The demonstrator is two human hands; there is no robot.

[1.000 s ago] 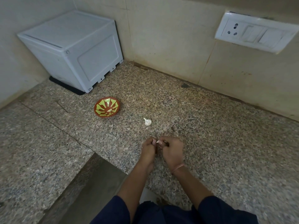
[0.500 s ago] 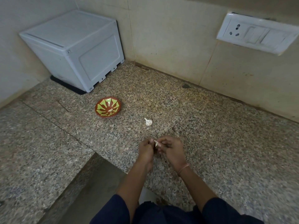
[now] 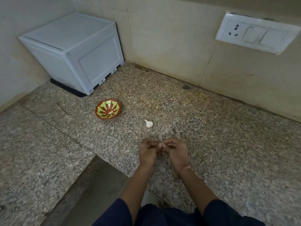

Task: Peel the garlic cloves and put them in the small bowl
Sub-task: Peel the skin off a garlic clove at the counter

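The left hand [image 3: 147,151] and right hand [image 3: 176,151] each pinch one garlic clove [image 3: 162,143] between curled fingertips, seemingly to strip its skin.

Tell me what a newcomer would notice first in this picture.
The red and green bowl stands out on the speckled counter, left of centre, with a pale piece in it. Nearer, the left hand and right hand pinch a clove between them, and a white garlic bulb lies between hands and bowl.
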